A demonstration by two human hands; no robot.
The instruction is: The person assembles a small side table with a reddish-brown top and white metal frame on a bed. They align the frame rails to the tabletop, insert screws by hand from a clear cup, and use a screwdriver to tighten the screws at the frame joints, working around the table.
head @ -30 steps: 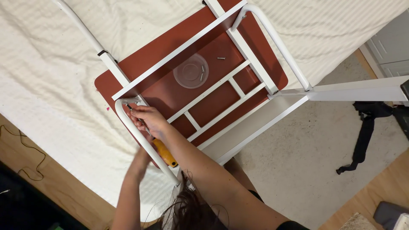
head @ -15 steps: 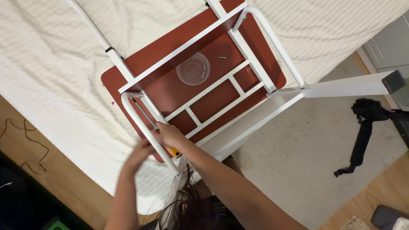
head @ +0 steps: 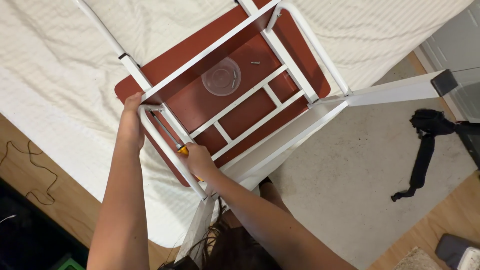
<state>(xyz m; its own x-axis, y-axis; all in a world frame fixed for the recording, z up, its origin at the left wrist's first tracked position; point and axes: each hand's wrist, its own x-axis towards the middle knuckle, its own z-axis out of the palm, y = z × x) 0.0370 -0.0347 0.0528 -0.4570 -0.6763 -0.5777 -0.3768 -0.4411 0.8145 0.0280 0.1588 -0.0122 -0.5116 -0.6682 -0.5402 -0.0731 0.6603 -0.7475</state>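
Observation:
An upturned small table lies on a white bedspread (head: 60, 65): a red-brown top (head: 240, 110) with a white metal frame (head: 250, 107) fixed over it. My left hand (head: 132, 122) grips the bent corner of the white tube leg. My right hand (head: 199, 159) is closed on the orange handle of a screwdriver (head: 169, 134), whose thin shaft points up-left to the corner bracket beside my left hand. A clear shallow plastic dish (head: 221, 76) with small screws rests on the red-brown top. One loose screw (head: 255, 63) lies beside it.
A white table leg (head: 395, 90) with a black end cap sticks out to the right over grey carpet (head: 350, 180). A black strap (head: 425, 150) lies on the carpet. Wood floor shows at the left (head: 45, 200) and lower right. A thin cable (head: 20, 160) trails at the left.
My left hand has moved up from beside my right hand to the frame's corner. My right hand has drawn back along the tube, and the screwdriver's shaft now reaches the corner bracket.

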